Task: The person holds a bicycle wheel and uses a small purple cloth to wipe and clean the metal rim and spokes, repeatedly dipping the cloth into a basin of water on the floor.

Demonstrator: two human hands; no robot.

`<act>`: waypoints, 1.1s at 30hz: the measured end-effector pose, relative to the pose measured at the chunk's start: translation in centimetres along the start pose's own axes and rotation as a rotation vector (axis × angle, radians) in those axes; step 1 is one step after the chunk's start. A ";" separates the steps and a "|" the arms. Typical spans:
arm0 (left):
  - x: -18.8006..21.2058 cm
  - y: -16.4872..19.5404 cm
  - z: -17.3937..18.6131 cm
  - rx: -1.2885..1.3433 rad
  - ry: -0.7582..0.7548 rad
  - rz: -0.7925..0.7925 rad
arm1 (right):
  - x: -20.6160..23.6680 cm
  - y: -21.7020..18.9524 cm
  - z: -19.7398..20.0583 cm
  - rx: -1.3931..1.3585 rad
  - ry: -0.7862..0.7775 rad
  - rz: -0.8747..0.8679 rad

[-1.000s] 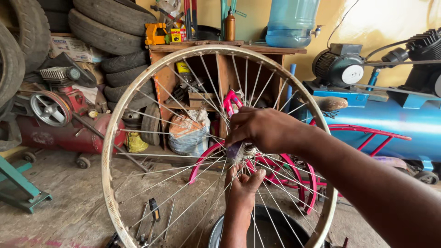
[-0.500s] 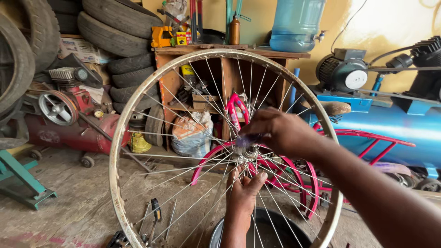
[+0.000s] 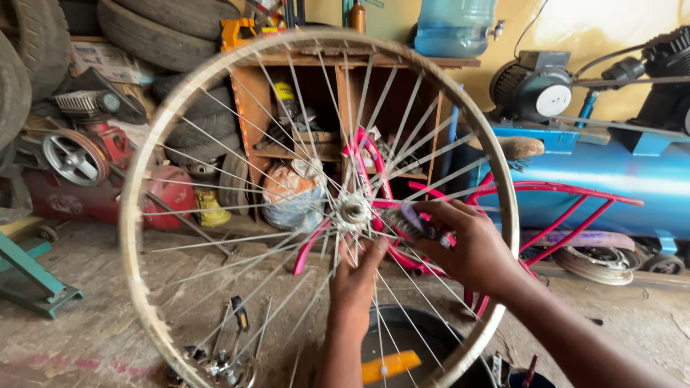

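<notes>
Nearest the camera: right forearm enters from lower right. Right hand (image 3: 471,248) has fingers curled and pressed around a small purple-grey brush (image 3: 415,221), its head pointing at the hub. Left hand (image 3: 357,276) rises from below, fingers pushed between the spokes just under the hub (image 3: 353,211); fingers partly spread, tips touching spokes. Whether they clamp anything, cannot tell.

Bicycle wheel (image 3: 215,108): bare metal rim, no tyre, held upright, dull silver with scuffs; thin steel spokes radiate from a small shiny hub at centre.

Below the wheel: dark round basin (image 3: 402,330) with an orange object in it; loose tools on dusty concrete floor (image 3: 108,287).

Behind the wheel: pink tubular bicycle frame (image 3: 568,190), glossy. Further back: wooden shelf unit (image 3: 259,115), cluttered; red compressor tank (image 3: 165,194) at left; blue cylindrical tank (image 3: 611,172) at right, motor on top. Farthest: stacked black rubber tyres (image 3: 158,29), translucent blue water jug (image 3: 453,25).
</notes>
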State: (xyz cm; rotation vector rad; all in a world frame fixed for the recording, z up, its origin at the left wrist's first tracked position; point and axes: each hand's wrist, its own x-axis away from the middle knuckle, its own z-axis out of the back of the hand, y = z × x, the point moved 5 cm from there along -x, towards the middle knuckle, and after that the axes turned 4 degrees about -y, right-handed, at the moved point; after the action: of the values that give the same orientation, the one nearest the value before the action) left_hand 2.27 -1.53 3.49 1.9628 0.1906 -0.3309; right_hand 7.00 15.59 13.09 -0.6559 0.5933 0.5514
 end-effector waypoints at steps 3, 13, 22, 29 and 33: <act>0.1 -0.1 0.7 -0.007 0.015 -0.065 | 2.4 1.8 -0.6 -0.010 0.059 -0.052; -1.9 3.0 -0.8 -0.017 -0.123 -0.588 | 6.7 11.2 0.1 -0.170 0.205 -0.451; -7.4 -1.9 -2.3 0.017 -0.194 -0.518 | 7.7 10.3 -3.2 0.366 0.016 0.177; -7.5 -4.3 -4.1 0.081 -0.132 -0.520 | 8.6 10.7 -5.6 0.346 -0.050 0.339; -7.3 -3.9 -4.4 0.123 -0.119 -0.549 | 10.4 7.8 -10.9 0.278 -0.182 0.383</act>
State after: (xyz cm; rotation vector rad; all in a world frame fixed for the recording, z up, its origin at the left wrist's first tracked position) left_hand -5.11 4.19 4.12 1.9784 0.6478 -0.8295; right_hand 5.80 16.11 -3.78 -0.2239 0.6134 0.8581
